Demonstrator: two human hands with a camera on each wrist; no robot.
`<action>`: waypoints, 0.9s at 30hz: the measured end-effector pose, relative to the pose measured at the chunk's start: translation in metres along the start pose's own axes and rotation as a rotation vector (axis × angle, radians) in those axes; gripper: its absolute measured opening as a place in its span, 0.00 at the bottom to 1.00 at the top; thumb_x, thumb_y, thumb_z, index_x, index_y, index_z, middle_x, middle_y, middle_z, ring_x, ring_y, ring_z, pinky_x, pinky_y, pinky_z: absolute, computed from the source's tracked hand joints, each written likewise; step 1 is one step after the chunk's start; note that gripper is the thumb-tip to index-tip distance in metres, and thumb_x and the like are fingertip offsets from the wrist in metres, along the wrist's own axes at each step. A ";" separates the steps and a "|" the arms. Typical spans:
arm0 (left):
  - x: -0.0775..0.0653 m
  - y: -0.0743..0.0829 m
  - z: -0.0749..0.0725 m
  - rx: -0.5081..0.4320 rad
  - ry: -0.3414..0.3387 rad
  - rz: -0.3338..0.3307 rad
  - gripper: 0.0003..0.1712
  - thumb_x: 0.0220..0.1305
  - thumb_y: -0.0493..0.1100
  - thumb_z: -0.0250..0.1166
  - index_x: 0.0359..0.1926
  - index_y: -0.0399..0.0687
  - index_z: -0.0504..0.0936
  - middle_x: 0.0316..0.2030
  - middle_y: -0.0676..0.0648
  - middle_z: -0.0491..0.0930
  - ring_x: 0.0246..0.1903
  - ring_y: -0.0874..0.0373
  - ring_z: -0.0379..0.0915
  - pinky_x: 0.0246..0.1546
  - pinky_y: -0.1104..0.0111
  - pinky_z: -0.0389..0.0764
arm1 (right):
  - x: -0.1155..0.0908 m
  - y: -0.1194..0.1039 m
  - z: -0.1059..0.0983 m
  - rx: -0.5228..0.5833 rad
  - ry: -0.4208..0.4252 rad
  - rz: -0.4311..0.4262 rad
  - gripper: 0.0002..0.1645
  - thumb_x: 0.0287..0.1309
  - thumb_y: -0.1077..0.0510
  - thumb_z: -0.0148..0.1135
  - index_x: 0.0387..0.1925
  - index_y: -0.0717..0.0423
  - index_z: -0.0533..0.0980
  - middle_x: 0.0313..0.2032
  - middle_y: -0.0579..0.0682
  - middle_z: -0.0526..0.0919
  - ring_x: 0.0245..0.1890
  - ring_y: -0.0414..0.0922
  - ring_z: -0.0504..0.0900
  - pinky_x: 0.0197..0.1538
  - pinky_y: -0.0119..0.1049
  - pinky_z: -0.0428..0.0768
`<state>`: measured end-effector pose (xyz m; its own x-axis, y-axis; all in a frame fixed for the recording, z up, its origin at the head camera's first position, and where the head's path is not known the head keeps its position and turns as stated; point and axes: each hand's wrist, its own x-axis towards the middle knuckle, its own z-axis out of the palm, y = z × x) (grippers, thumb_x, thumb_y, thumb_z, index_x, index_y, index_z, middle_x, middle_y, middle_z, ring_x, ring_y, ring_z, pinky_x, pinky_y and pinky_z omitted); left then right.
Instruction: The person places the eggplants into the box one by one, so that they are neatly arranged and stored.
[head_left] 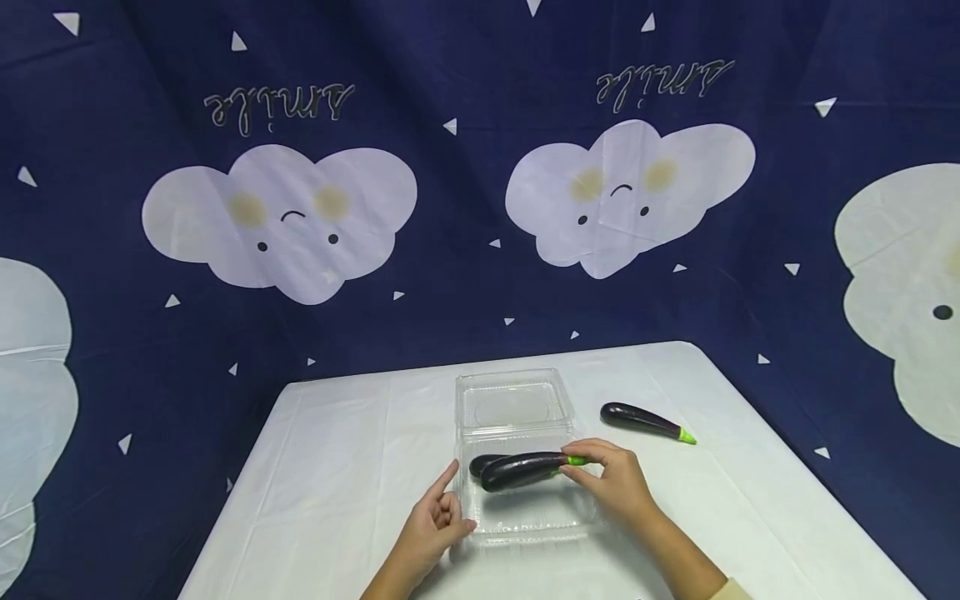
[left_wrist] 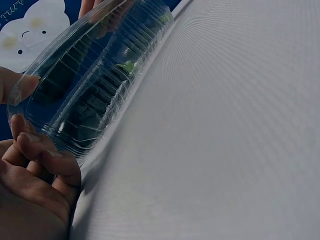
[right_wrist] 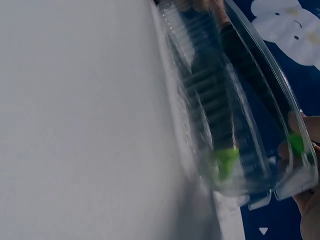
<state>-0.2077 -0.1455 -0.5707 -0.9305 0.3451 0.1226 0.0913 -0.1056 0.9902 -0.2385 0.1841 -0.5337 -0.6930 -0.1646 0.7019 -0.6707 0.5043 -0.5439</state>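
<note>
My right hand (head_left: 615, 479) pinches a dark purple eggplant (head_left: 521, 471) by its green stem end, holding it tilted over the clear plastic container (head_left: 525, 527). Under it, a second eggplant (head_left: 480, 463) lies inside the container, partly covered from above; its green stem (right_wrist: 225, 162) shows through the ribbed wall in the right wrist view. At the container's left side my left hand (head_left: 431, 529) holds the rim near the front corner, index finger extended along the edge. The left wrist view shows the thumb (left_wrist: 22, 87) at the rim and curled fingers (left_wrist: 45, 155) beside the outer wall.
The container's hinged lid (head_left: 513, 406) lies open toward the back. A third eggplant (head_left: 641, 419) rests on the white tablecloth (head_left: 322, 483) at the back right. Behind the table hangs a dark blue curtain (head_left: 457, 208) with clouds and small triangles.
</note>
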 end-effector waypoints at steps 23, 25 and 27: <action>0.000 0.000 -0.002 -0.006 -0.018 0.013 0.57 0.59 0.25 0.71 0.83 0.34 0.48 0.29 0.51 0.72 0.26 0.65 0.67 0.28 0.76 0.73 | -0.002 -0.009 0.023 -0.100 -0.174 -0.023 0.19 0.41 0.66 0.86 0.39 0.54 0.89 0.40 0.43 0.89 0.40 0.40 0.87 0.47 0.39 0.86; 0.000 0.001 -0.002 -0.002 -0.016 0.011 0.57 0.59 0.26 0.71 0.83 0.34 0.48 0.29 0.51 0.73 0.26 0.65 0.67 0.28 0.76 0.72 | -0.003 -0.008 0.023 -0.114 -0.188 -0.025 0.19 0.41 0.65 0.86 0.39 0.54 0.89 0.40 0.43 0.89 0.40 0.40 0.87 0.47 0.39 0.86; 0.000 0.001 -0.002 -0.003 -0.013 0.011 0.57 0.59 0.26 0.71 0.83 0.34 0.48 0.29 0.51 0.73 0.26 0.65 0.67 0.27 0.76 0.72 | -0.003 -0.008 0.023 -0.131 -0.194 -0.031 0.19 0.41 0.65 0.86 0.39 0.53 0.89 0.40 0.43 0.89 0.40 0.40 0.87 0.48 0.40 0.86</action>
<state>-0.2079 -0.1472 -0.5703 -0.9249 0.3559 0.1340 0.1002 -0.1119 0.9887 -0.2374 0.1611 -0.5426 -0.7189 -0.3348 0.6091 -0.6610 0.6005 -0.4500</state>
